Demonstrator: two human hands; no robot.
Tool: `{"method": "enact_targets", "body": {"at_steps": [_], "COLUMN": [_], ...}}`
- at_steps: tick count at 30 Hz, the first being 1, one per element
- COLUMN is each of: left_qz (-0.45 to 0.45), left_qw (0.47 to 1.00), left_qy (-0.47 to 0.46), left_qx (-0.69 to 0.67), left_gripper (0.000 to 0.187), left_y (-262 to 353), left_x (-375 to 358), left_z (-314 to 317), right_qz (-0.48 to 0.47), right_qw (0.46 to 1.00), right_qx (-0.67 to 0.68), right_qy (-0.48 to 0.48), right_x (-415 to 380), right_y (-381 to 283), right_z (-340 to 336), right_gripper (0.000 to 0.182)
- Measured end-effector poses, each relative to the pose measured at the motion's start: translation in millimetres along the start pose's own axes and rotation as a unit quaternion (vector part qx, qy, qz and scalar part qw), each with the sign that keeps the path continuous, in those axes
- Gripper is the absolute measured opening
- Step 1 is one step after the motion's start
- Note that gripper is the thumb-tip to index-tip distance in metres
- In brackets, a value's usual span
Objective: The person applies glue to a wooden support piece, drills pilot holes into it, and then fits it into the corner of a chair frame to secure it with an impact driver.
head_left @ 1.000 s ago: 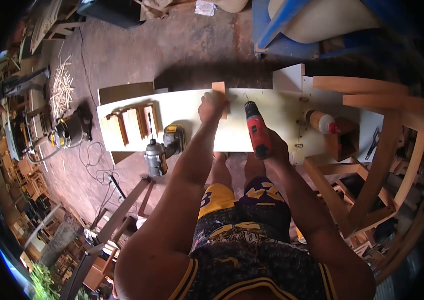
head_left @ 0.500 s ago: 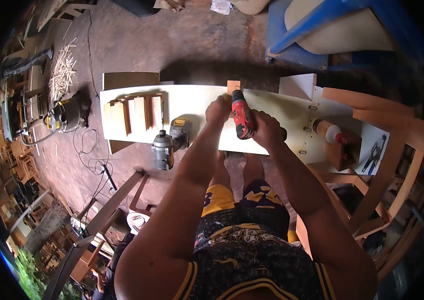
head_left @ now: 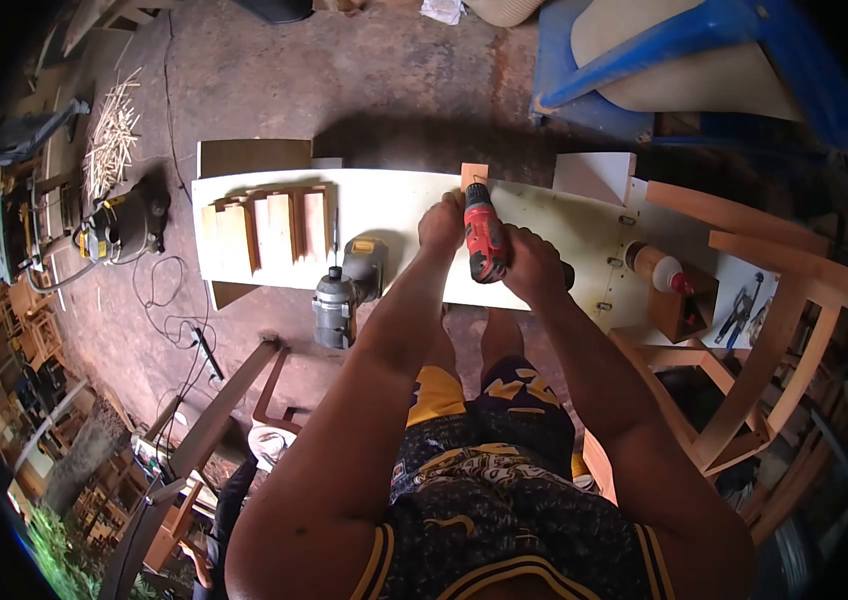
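Observation:
My right hand (head_left: 536, 264) is wrapped round the grip of a red and black cordless drill (head_left: 486, 238), its chuck pointing away from me. The drill's front end overlaps a small flat piece of wood (head_left: 475, 172) at the far edge of the white bench top (head_left: 399, 200). My left hand (head_left: 441, 224) is closed at the left side of that wood, close to the chuck, with its fingertips partly hidden. Left of my left forearm, a grey and black power tool (head_left: 337, 308) sits at the bench's near edge.
Several cut wood pieces (head_left: 279, 225) lie on the bench's left end. On the right are a glue bottle (head_left: 656, 266), a wooden box (head_left: 682, 308) and pliers (head_left: 741, 312). A curved wooden frame (head_left: 779, 350) stands close by my right arm. Cables (head_left: 159, 290) trail over the floor.
The view has shifted a little. The small wood piece and the drill appear slightly farther right, and both hands keep their hold.

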State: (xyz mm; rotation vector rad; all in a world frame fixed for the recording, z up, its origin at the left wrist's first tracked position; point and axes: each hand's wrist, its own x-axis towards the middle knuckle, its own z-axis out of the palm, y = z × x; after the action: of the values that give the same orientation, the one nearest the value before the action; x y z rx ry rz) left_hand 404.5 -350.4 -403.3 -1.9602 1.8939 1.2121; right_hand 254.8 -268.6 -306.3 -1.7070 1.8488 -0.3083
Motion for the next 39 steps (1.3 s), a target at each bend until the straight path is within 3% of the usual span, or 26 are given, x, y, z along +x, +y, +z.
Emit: {"method": "enact_targets", "body": {"at_steps": [12, 22, 39], "left_qz": [-0.003, -0.014, -0.063], "left_qw": [1.000, 1.000, 0.995], "left_qy": [0.001, -0.010, -0.046], "left_qx": [0.004, -0.015, 0.060], "left_gripper": [0.036, 0.031, 0.036], "left_y": [-4, -2, 10], "left_x": [7, 5, 2], "left_z": [7, 4, -7], "right_qz": [-0.001, 0.029, 0.002], "right_qw": [0.999, 0.999, 1.000], "right_qx": [-0.041, -0.017, -0.008], "right_qy": [-0.007, -0.030, -0.014], "right_x": [5, 4, 9], "right_y": [-4, -5, -6], "right_z": [-6, -5, -15], "right_gripper": [0.015, 0.022, 0.017]}}
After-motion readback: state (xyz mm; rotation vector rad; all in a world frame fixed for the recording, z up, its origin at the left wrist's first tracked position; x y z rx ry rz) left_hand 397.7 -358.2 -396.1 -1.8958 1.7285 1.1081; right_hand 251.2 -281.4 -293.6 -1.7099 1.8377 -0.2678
